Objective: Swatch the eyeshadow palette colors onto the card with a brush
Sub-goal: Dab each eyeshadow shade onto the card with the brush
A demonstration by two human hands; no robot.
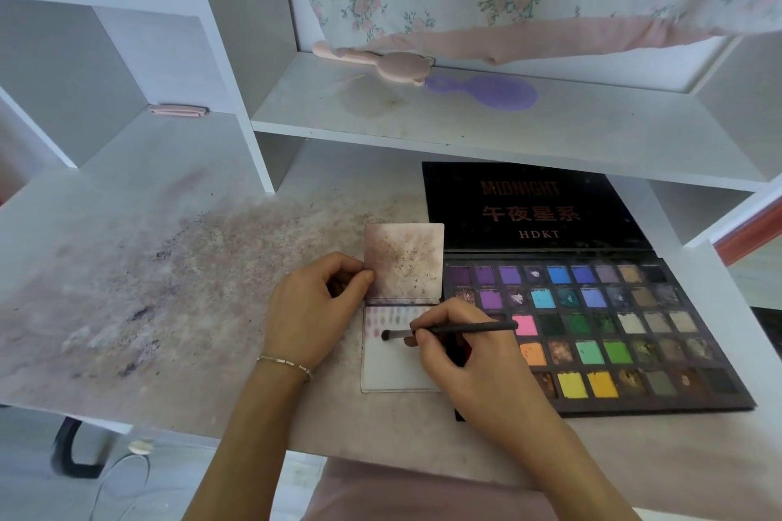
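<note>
On the stained tabletop (211,266), just left of the open eyeshadow palette (592,330), lies the card (393,368), its upper flap (404,260) folded up and pinched at the left edge by the left hand (313,309). A row of faint swatches runs along the card's top; the lower part is bare. The right hand (461,355) pinches the brush (448,329) like a pen, its long axis lying nearly level, with the dark tip pointing left onto the card below the swatch row and the handle end over the pink pan. The palette sits right beside that hand, so reloading likely means a short swing rightward.
</note>
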